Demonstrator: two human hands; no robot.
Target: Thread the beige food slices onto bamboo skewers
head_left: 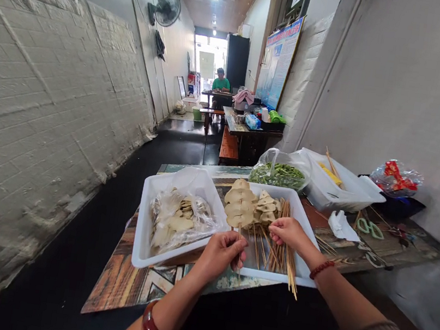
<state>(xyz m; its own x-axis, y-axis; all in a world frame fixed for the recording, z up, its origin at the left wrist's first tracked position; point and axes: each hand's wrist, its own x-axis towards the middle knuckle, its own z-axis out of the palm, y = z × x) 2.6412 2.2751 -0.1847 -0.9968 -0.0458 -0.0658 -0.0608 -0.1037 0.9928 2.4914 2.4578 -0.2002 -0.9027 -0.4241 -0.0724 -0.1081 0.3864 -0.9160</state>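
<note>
Skewer [240, 208] w/ slices clamped in left hand [221, 253] over tray [302, 279]; right hand [288, 231] pinched on sticks [287, 252] beside it; bare table [123, 283] near edge.

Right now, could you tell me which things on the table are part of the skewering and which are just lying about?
In use:
left hand holding a loaded skewer
right hand on the bare sticks
tray of skewers
tray of bagged slices

Lying about:
bag of greens
green scissors
white bin
red packet
</note>
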